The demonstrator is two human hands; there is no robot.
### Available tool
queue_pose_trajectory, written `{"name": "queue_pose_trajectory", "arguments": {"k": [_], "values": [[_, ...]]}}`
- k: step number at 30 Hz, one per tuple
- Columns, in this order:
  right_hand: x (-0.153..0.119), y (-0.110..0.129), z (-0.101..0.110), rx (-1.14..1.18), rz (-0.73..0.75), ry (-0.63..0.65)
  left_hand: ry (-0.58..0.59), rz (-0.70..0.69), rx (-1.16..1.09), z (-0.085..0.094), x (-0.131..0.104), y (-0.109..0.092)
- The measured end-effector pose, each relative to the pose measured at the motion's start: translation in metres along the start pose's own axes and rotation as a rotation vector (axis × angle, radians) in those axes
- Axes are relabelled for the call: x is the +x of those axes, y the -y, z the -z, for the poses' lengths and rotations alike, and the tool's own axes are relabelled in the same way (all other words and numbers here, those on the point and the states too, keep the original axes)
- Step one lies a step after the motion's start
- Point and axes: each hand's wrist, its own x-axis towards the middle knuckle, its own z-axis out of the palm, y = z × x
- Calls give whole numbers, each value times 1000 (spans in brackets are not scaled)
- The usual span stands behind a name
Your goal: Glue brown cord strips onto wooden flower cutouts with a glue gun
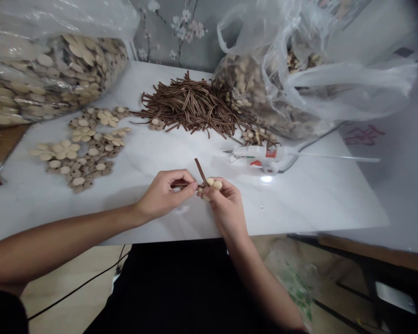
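Clock directions are taken from the two hands, 12 being straight ahead. Nearest, at 6, is a black garment (181,287); at 4 to 5, below the table edge, a clear plastic bag with green markings (294,287).

The left hand (163,192) is over the near part of the white table (181,227), thumb and forefinger pinching a brown strip (179,185) at the left edge of a cream flower piece (215,184). The right hand (228,204) grips that flower piece between thumb and fingers. A length of brown strip (200,170) also rises from the flower toward 11 to 12 (whether it is one strip or two cannot be told).

At 2, a white glue gun (257,152) lies with its nozzle toward the left and a pale glue stick (334,157) projecting from its rear. Between 9 and 10, loose cream flower pieces (66,150) lie beside grey-brown flower pieces (101,166), many with pale centres.

Farther out, at 12, stands a heap of brown strips (191,104). Plastic bags of flower pieces flank it: the left bag (62,74) at 10, the right bag (261,88) at 1. Behind is blossom-patterned wallpaper (188,30).
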Motion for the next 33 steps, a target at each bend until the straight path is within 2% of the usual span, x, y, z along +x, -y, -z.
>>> {"name": "queue_pose_trajectory", "arguments": {"k": [7,12,14,17,19,23,28,33], "values": [[-2,2,4,-37,8,58,34,-19,34,-1,0,-3],[-2,2,5,8,-21,94,79,9,-83,-2,-1,3],[-3,4,6,37,-49,92,15,-78,-54,-1,-1,7],[-5,11,10,50,-113,94,-105,-292,104,5,1,8],[-6,15,12,28,-137,116,-78,-344,224,9,4,6],[-7,19,15,-33,-160,180,45,-248,336,13,8,2],[-7,17,17,-76,-166,191,20,-225,308,11,7,4],[-5,14,19,-135,-64,152,62,-232,299,11,7,4]]}}
